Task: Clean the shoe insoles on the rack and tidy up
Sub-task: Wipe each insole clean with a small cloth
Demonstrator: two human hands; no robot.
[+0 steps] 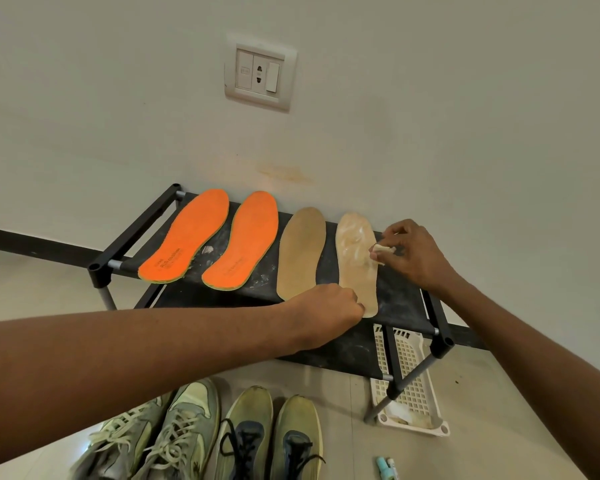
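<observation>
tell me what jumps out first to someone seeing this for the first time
The two orange insoles on the left of the black shoe rack catch the eye first. Right of them lie two tan insoles: the right hand rubs a small white cloth on the wet-looking right one while the left hand pins its near end. Two pairs of sneakers stand on the floor in front.

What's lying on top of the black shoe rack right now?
Four insoles lie on the black shoe rack: two orange insoles and two tan insoles. The left hand covers their near ends.
</observation>
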